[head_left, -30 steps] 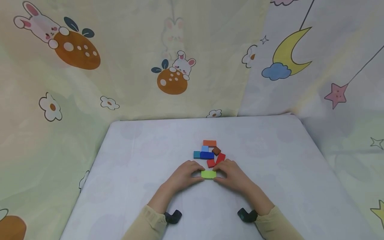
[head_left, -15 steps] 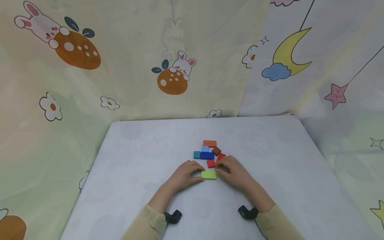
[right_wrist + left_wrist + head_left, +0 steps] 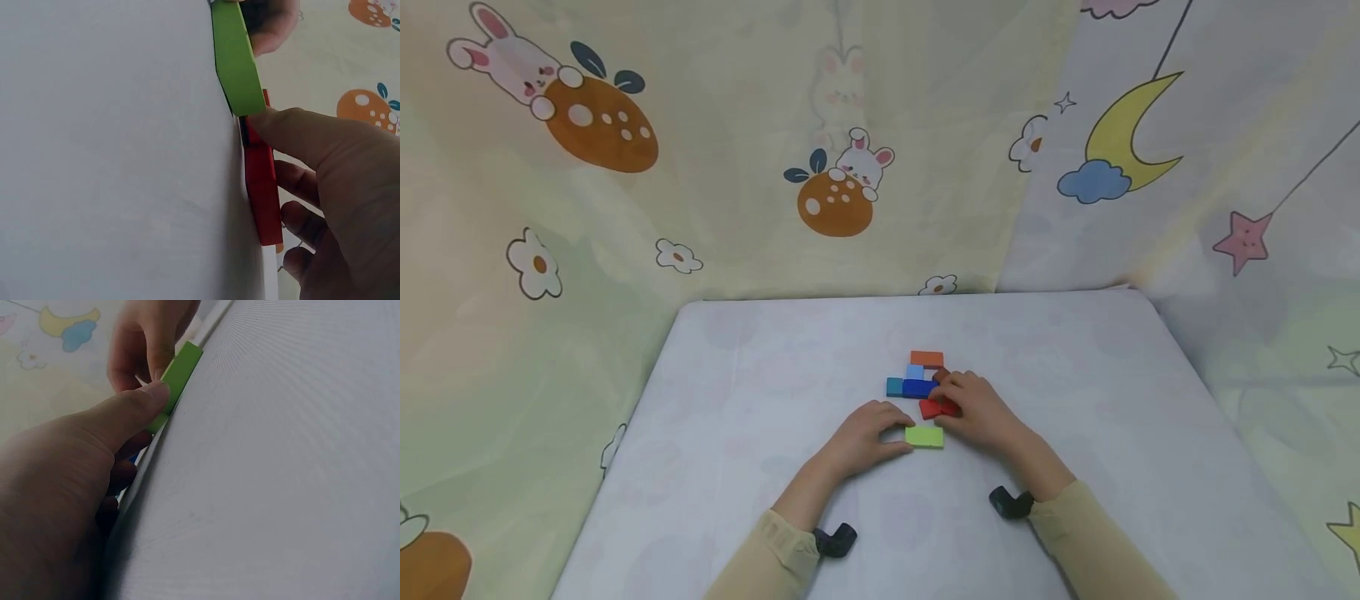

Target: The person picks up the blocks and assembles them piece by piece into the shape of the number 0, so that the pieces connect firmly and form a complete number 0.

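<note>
My left hand (image 3: 867, 437) pinches the left end of a light green block (image 3: 925, 437) lying on the table, thumb on its near side. In the left wrist view the thumb presses the green block (image 3: 181, 372). My right hand (image 3: 981, 412) arches over two red blocks, thumb near and fingers beyond. Its fingers curl round the larger red block (image 3: 262, 194), partly hidden by the hand in the head view. The smaller red block (image 3: 929, 409) lies just left of it, behind the green one.
Behind the red blocks lie a dark blue block (image 3: 919, 389), a teal block (image 3: 894, 387), a light blue block (image 3: 915, 372) and an orange block (image 3: 927, 358). A brown block (image 3: 941, 375) is partly covered by the right fingers. White cloth covers the table (image 3: 760, 375).
My right hand has left the right end of the green block and moved up and over the red blocks. The left hand keeps its pinch on the green block.
</note>
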A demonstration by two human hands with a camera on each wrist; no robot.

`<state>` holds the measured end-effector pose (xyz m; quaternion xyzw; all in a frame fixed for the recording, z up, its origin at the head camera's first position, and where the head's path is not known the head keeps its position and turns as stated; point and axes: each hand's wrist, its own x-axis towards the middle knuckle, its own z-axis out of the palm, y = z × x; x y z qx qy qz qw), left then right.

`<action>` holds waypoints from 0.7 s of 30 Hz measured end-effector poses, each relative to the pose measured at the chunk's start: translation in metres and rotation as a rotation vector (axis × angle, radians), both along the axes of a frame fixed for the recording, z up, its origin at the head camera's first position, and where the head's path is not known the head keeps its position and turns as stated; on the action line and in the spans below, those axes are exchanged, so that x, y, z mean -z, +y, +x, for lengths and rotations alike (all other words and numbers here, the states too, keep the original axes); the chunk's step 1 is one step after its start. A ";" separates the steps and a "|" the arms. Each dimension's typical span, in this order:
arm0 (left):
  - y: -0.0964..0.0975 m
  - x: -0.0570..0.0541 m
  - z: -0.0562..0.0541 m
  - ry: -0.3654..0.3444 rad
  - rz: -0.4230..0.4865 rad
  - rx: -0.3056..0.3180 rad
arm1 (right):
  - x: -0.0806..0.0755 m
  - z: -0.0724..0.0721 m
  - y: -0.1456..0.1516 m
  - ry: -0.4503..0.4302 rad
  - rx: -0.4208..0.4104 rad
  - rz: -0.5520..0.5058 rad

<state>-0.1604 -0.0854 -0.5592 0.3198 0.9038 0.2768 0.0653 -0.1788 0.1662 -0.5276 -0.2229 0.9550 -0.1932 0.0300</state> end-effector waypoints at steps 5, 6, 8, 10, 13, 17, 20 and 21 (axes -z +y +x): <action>0.000 -0.001 0.000 -0.009 0.001 -0.005 | 0.002 -0.007 -0.003 -0.003 0.022 0.054; 0.000 -0.001 0.000 -0.009 0.001 -0.005 | 0.002 -0.008 -0.003 -0.002 0.022 0.061; 0.000 -0.001 0.000 -0.007 0.001 -0.004 | 0.002 -0.010 -0.004 -0.004 0.024 0.070; 0.000 -0.001 0.000 -0.004 0.001 -0.002 | 0.001 -0.010 -0.005 -0.013 0.025 0.067; 0.000 -0.001 0.000 0.001 0.000 0.001 | 0.000 -0.011 -0.006 -0.028 0.025 0.050; -0.001 -0.001 0.000 0.007 -0.003 0.010 | -0.001 -0.010 -0.005 -0.030 -0.008 0.035; -0.001 -0.002 -0.001 0.001 0.000 0.013 | -0.001 -0.009 -0.004 -0.037 -0.050 0.018; -0.001 -0.001 -0.001 -0.001 0.001 0.014 | -0.001 -0.009 -0.004 -0.043 -0.063 0.013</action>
